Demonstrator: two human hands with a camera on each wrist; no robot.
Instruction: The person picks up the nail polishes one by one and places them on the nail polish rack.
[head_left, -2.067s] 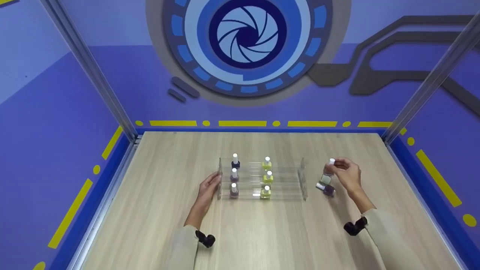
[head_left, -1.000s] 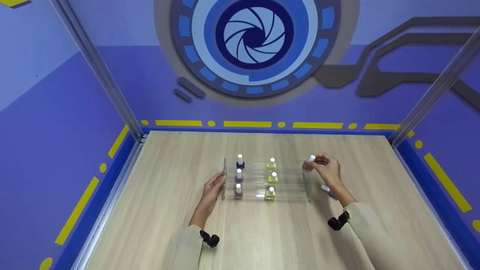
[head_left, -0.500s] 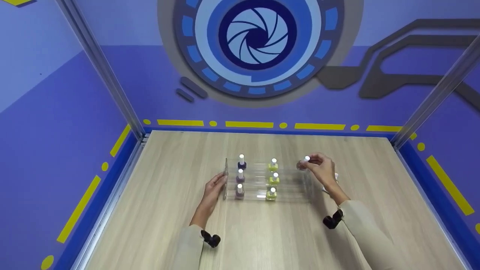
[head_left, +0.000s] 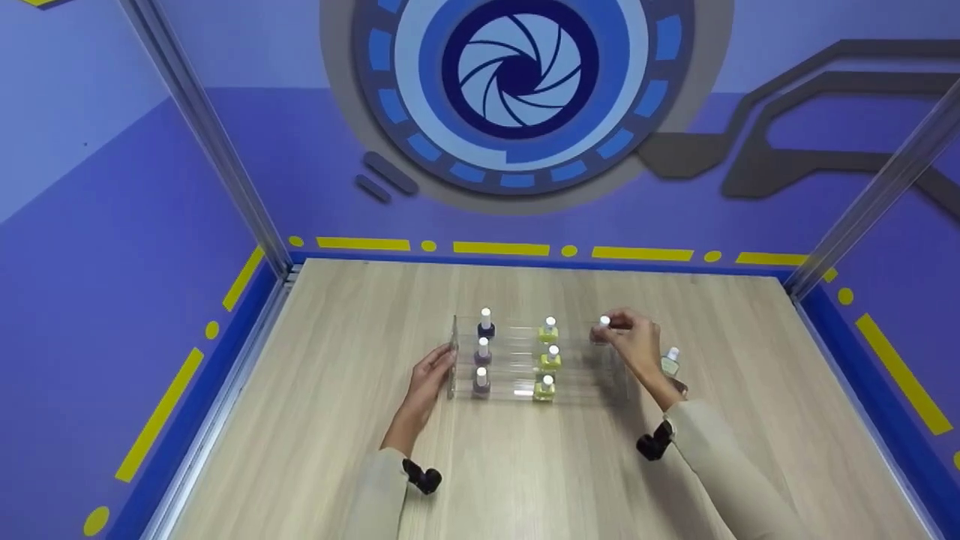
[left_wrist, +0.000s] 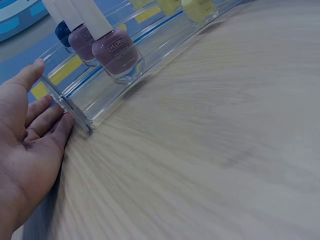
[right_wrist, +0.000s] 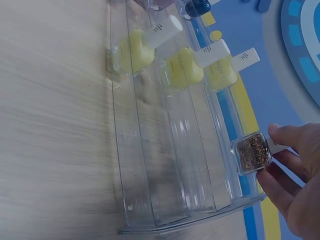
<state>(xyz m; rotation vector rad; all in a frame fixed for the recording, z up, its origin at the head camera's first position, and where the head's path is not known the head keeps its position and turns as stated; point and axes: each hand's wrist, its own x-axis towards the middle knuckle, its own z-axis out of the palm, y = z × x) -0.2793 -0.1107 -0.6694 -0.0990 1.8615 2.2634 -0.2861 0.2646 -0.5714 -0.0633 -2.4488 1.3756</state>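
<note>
A clear acrylic tiered rack (right_wrist: 195, 217) bears nail polish bottles in two columns. On the left are a dark blue bottle (head_left: 486, 328) and two mauve bottles (left_wrist: 118, 54); three yellow bottles (right_wrist: 185, 69) form the middle column. My left hand (head_left: 427, 375) touches the rack's left end panel (left_wrist: 75, 112) from outside, thumb at its edge and fingers loosely bent. My right hand (head_left: 634, 341) pinches the white cap of a nail polish bottle with coppery glitter (right_wrist: 252, 152). That bottle is tilted at the top tier, near the right end panel.
On the table right of the rack stands a pale green nail polish bottle (head_left: 670, 361). A dark bottle (head_left: 678, 385) beside it is partly hidden by my right wrist. Blue printed walls (head_left: 420, 135) with metal corner posts enclose the wooden table (head_left: 525, 465).
My right hand has lifted the glitter bottle from the group on the right and carried it left to the rack's top tier. My left hand stays at the end panel; the view has shifted slightly.
</note>
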